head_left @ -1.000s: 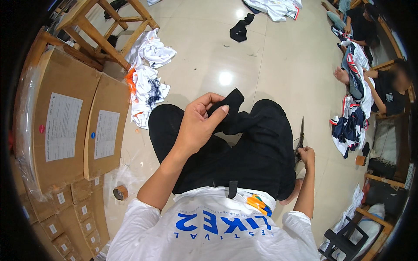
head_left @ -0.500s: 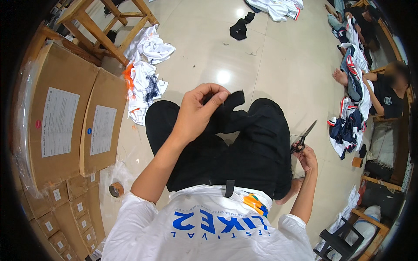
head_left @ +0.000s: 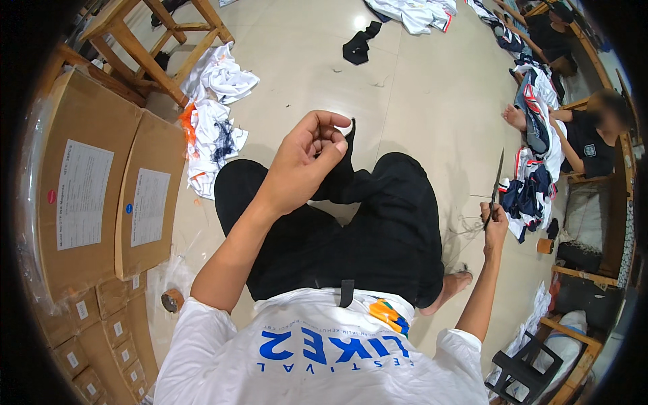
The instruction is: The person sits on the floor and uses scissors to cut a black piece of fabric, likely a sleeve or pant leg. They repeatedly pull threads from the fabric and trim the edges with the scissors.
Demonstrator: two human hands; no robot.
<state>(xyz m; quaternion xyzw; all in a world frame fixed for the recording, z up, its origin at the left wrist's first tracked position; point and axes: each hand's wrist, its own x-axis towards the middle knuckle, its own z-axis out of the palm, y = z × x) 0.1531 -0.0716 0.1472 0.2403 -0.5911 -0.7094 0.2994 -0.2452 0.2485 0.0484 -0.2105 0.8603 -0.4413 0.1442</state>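
Observation:
Over my knees, my left hand (head_left: 302, 162) pinches the upper edge of a black strip of cloth (head_left: 343, 170). The strip hangs between thumb and fingers and blends into my black trousers, so its lower outline is hard to make out. Out to the right, beyond my knee, my right hand (head_left: 495, 228) grips a pair of dark scissors (head_left: 498, 181). Their blades point away from me, apart from the cloth. How far the blades are spread cannot be told. Fine dark thread trails on the floor beside the right hand.
Cardboard boxes (head_left: 81, 182) stack along the left. White garments (head_left: 219, 81) lie by a wooden stool (head_left: 152, 54). A black cloth piece (head_left: 356, 48) rests on the floor ahead. On the right, another person (head_left: 587, 142) sits among garments; a black plastic stool (head_left: 526, 368) stands nearer.
My right hand has swung outward to the right and slightly forward, turning the scissors more upright. My left hand has risen a little with the black cloth. The whole view has shifted slightly.

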